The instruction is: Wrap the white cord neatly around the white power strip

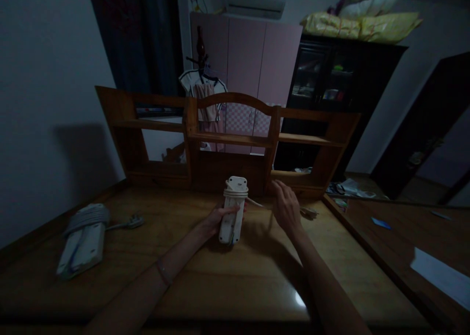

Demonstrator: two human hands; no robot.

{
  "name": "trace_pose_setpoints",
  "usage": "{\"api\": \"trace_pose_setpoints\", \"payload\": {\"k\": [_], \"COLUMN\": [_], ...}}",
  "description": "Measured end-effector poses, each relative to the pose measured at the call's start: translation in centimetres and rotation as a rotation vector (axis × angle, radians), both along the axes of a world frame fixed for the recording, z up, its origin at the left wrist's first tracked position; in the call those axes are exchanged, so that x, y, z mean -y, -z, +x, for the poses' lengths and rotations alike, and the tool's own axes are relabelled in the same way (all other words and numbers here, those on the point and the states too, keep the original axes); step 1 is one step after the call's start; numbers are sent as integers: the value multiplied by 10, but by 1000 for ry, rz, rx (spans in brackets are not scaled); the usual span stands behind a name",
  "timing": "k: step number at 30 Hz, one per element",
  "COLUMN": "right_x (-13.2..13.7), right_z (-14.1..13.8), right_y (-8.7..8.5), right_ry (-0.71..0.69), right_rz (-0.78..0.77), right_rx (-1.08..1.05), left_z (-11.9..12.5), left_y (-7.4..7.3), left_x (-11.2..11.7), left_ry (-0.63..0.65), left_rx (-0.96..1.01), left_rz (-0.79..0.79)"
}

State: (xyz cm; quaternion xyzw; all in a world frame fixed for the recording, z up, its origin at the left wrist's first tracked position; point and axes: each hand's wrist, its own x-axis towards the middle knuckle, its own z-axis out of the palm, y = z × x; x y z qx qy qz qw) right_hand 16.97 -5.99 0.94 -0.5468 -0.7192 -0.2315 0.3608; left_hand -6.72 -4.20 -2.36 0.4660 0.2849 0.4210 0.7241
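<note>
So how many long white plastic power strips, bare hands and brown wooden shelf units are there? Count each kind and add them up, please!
Long white plastic power strips: 2 (lying strip, held strip)
Bare hands: 2 (left hand, right hand)
Brown wooden shelf unit: 1
Total: 5

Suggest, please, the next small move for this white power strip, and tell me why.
Perhaps bring the right grip round to wrap the cord once more: the left grip holds the power strip, turns already circle its far end, and a loose length runs off toward the right.
</note>
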Motion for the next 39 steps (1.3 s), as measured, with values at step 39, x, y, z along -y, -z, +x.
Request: {"api": "trace_pose_setpoints", "payload": {"k": [39], "right_x": [-23], "right_z": [-3], "right_y": [37], "right_ry": [-259], "right_rz": [-298], "right_rx": [164], "left_z": [-18], "left_y": [5], "left_x": [-24], "left_ry": [-737], "left_rx": [-1268], "left_rz": [866]}}
